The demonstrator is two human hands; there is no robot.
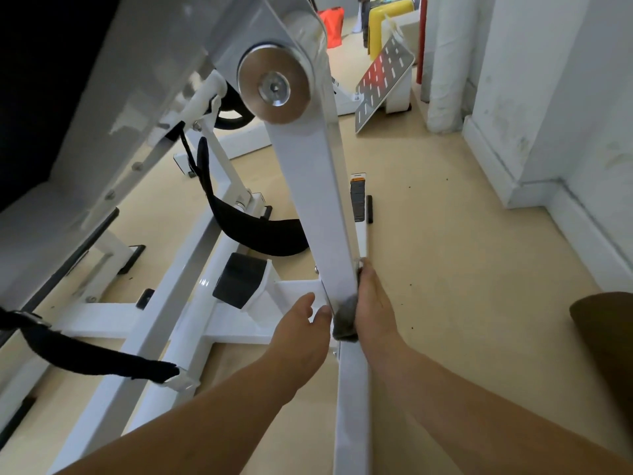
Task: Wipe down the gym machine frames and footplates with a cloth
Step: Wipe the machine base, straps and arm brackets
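Our right hand clamps a grey wad of cloth to the low end of the flat white steel swing arm, which runs up and away to its round silver pivot disc, our left hand loose-fingered and empty just beside.

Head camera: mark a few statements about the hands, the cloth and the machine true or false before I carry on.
1. The right hand holds a grey cloth against the white swing arm. True.
2. The left hand also grips the cloth. False: it is bare and touches the arm's left edge.
3. The cloth sits at the metal disc. False: it is at the arm's lower end, well below the disc.
4. A perforated footplate stands tilted in the background. True.
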